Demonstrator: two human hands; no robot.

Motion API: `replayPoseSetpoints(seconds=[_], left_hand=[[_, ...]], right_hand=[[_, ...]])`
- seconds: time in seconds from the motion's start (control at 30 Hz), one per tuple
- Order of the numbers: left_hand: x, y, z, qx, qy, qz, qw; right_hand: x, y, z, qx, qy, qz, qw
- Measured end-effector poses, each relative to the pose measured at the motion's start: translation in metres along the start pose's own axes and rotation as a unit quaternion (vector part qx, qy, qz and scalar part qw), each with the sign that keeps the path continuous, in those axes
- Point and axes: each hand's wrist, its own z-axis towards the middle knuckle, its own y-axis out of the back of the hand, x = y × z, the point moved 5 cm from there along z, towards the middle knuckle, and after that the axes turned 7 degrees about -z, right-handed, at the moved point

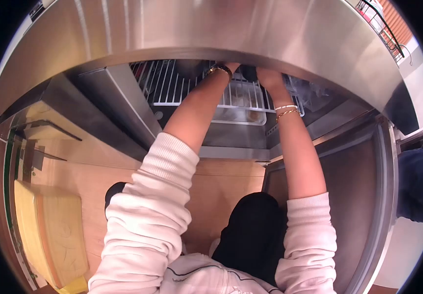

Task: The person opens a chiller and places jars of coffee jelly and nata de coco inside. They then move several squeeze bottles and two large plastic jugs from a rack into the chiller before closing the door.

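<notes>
Both my arms reach into an under-counter fridge, over its white wire shelf (172,81). Only the back part of my left hand (233,65) shows, with a dark bracelet at the wrist; the counter edge hides its fingers. My right hand (269,77), with a white and a gold bracelet at its wrist, is mostly under the same edge, its fingers hidden too. Between the hands sits a dark rounded thing (249,73), close to my right hand; whether either hand grips it cannot be seen. Below the shelf is a translucent container (241,114) with pale contents.
A stainless steel counter (201,29) overhangs the opening. The fridge door (341,196) stands open at my right. Clear plastic bags (312,93) lie inside at right. A yellow box-like block (59,230) is on the floor at left. A dark rounded thing (189,69) sits on the shelf.
</notes>
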Motion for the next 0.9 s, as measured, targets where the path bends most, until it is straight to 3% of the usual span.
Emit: replayPoseSetpoints(seconds=[0.17,0.73,0.9], left_hand=[[-0.049,0.035,0.015,0.064,0.098,-0.033,0.993],[-0.020,0.030,-0.016,0.095,0.081,0.017,0.992],[-0.035,0.056,-0.047,0.155,0.096,0.027,0.983]], right_hand=[[-0.007,-0.001,0.008,0.010,-0.002,-0.011,1.000],[-0.014,0.009,0.000,0.030,-0.006,-0.039,0.999],[-0.017,0.007,-0.016,0.026,-0.010,-0.056,0.998]])
